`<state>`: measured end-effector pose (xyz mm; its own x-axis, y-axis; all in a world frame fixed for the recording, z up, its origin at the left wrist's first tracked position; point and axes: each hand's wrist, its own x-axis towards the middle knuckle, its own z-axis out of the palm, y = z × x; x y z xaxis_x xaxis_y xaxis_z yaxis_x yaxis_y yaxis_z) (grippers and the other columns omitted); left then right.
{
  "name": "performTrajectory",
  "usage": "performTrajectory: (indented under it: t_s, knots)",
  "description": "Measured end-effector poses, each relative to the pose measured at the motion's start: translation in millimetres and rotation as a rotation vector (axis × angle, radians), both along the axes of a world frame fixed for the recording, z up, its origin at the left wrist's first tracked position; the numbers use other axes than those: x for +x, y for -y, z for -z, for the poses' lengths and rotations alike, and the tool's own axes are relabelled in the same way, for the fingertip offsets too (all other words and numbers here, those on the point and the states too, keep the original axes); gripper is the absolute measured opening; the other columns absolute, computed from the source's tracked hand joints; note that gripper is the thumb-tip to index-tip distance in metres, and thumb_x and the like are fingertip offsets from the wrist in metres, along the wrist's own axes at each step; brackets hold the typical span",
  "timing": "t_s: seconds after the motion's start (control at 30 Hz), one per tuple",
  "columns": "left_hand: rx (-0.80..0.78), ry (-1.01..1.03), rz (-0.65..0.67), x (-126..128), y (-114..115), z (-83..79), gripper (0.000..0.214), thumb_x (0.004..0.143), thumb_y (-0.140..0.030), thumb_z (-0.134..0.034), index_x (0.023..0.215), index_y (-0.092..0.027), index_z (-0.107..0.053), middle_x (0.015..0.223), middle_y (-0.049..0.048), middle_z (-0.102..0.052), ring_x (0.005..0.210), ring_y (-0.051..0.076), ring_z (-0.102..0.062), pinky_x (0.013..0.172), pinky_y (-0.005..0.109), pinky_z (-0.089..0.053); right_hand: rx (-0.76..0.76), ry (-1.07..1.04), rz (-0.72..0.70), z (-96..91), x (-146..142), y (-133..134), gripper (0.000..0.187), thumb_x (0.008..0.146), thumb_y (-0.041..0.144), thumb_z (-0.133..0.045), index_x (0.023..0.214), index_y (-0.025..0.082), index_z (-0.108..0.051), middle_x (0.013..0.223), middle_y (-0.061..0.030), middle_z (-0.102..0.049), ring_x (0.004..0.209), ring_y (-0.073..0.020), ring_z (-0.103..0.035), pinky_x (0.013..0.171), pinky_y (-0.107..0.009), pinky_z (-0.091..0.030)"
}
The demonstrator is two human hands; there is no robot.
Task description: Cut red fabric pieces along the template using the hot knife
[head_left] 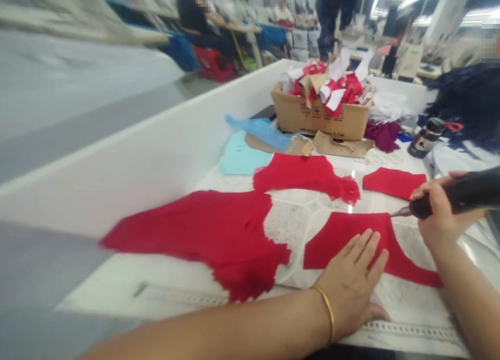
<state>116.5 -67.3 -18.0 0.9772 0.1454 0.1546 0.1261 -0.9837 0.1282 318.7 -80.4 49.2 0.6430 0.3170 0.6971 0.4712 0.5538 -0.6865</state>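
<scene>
Right grip point(441, 214) wrapped tight on a black-handled pointed tool point(463, 196), metal tip right at a red fabric panel's point(344, 243) edge; left grip point(349, 282) spread flat on that panel, on the white table point(164, 193).

From where I stand, the one thing this person is seen wearing is a thin gold-coloured bangle point(328, 313), a plain, smooth, narrow hoop sitting loosely round the left wrist. Just past the bangle is the left hand point(349, 282), bare, its fingernails point(375, 236) cut short. On the near side of the bangle, the left forearm point(219, 331) runs bare out of view, with no cuff or sleeve edge showing anywhere along it. Well apart from the bangle, on the far side, are the right hand point(441, 216) and right forearm point(471, 297), equally bare, with no band, strap or cable showing on them.
</scene>
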Motion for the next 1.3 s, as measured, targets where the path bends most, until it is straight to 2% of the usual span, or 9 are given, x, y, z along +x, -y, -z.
performTrajectory:
  t_s: [0.13, 0.27, 0.5, 0.63, 0.77, 0.9, 1.03, 1.17, 1.3]
  knots:
    - [0.071, 0.094, -0.038, -14.7, -1.8, 1.5, 0.095, 0.092, -0.080, -0.040, 0.154, -0.008, -0.040, 0.162, 0.0243, -0.035, 0.155, 0.037, -0.025, 0.126, 0.047, -0.022, -0.016, -0.021, -0.099, -2.9, -15.8, -0.4, 0.033, 0.078, 0.026, -0.082, 0.103, 0.027, -0.060, 0.064, 0.0065, -0.064, 0.047, -0.0155, -0.060, 0.050, -0.032, -0.055]
    - [0.039, 0.119, -0.072, -18.9, -6.0, 4.2, 0.095, 0.090, -0.080, -0.045, 0.151, -0.007, -0.044, 0.158, 0.0244, -0.041, 0.151, 0.036, -0.034, 0.125, 0.045, -0.026, -0.079, -0.147, -0.212, -4.0, -37.3, -7.1, 0.036, 0.074, 0.025, -0.085, 0.100, 0.028, -0.061, 0.066, 0.0067, -0.063, 0.050, -0.0138, -0.058, 0.051, -0.031, -0.053]
    - [-0.111, 0.065, -0.091, -12.0, -8.2, 16.1, 0.099, 0.086, -0.082, -0.052, 0.153, -0.009, -0.042, 0.161, 0.0247, -0.036, 0.151, 0.038, -0.032, 0.123, 0.050, -0.029, -0.100, -0.071, -0.326, -8.5, -88.4, -26.6, 0.028, 0.085, 0.023, -0.074, 0.106, 0.026, -0.055, 0.069, 0.0074, -0.062, 0.055, -0.0130, -0.058, 0.059, -0.031, -0.055]
    - [-0.168, 0.087, -0.065, -12.2, -11.2, 12.1, 0.092, 0.088, -0.080, -0.053, 0.145, -0.007, -0.051, 0.151, 0.0226, -0.050, 0.146, 0.035, -0.041, 0.121, 0.047, -0.032, -0.099, -0.042, -0.460, -7.1, -118.4, -32.2, 0.027, 0.088, 0.019, -0.069, 0.109, 0.025, -0.054, 0.071, 0.0069, -0.061, 0.056, -0.0126, -0.060, 0.057, -0.029, -0.055]
    - [-0.236, 0.114, -0.063, -14.9, -12.2, 9.0, 0.091, 0.089, -0.075, -0.058, 0.149, -0.007, -0.047, 0.153, 0.0202, -0.049, 0.149, 0.035, -0.036, 0.123, 0.047, -0.029, -0.080, -0.060, -0.558, -1.9, -138.3, -35.2, 0.028, 0.088, 0.015, -0.068, 0.112, 0.025, -0.055, 0.075, 0.0065, -0.060, 0.057, -0.0113, -0.061, 0.053, -0.026, -0.056]
    - [-0.334, 0.157, -0.031, -15.3, -9.4, 12.4, 0.098, 0.089, -0.069, -0.065, 0.159, -0.008, -0.030, 0.159, 0.0181, -0.042, 0.150, 0.036, -0.033, 0.121, 0.049, -0.033, -0.055, -0.071, -0.579, 0.8, -144.9, -38.1, 0.028, 0.088, 0.016, -0.068, 0.112, 0.025, -0.057, 0.077, 0.0060, -0.060, 0.057, -0.0106, -0.061, 0.053, -0.025, -0.056]
    - [-0.334, 0.202, -0.053, -14.5, -6.6, 14.6, 0.098, 0.087, -0.070, -0.067, 0.156, -0.008, -0.036, 0.158, 0.0161, -0.045, 0.151, 0.034, -0.034, 0.120, 0.044, -0.037, -0.046, -0.084, -0.552, 1.0, -146.1, -40.0, 0.026, 0.088, 0.020, -0.069, 0.111, 0.026, -0.058, 0.075, 0.0061, -0.059, 0.055, -0.0112, -0.060, 0.050, -0.026, -0.054]
    - [-0.303, 0.281, -0.092, -16.1, -6.9, 13.3, 0.103, 0.083, -0.072, -0.068, 0.159, -0.012, -0.032, 0.162, 0.0113, -0.041, 0.152, 0.031, -0.034, 0.118, 0.039, -0.041, -0.080, -0.072, -0.506, 2.1, -149.3, -41.2, 0.024, 0.087, 0.023, -0.070, 0.107, 0.026, -0.056, 0.074, 0.0068, -0.058, 0.054, -0.0114, -0.059, 0.050, -0.028, -0.054]
    - [-0.294, 0.278, -0.074, -16.8, -6.7, 12.2, 0.093, 0.088, -0.067, -0.065, 0.158, -0.013, -0.035, 0.158, 0.0086, -0.047, 0.147, 0.031, -0.042, 0.112, 0.038, -0.047, -0.079, -0.076, -0.489, 1.9, -150.2, -38.6, 0.021, 0.085, 0.019, -0.069, 0.099, 0.025, -0.055, 0.074, 0.0069, -0.058, 0.053, -0.0110, -0.059, 0.051, -0.029, -0.055]
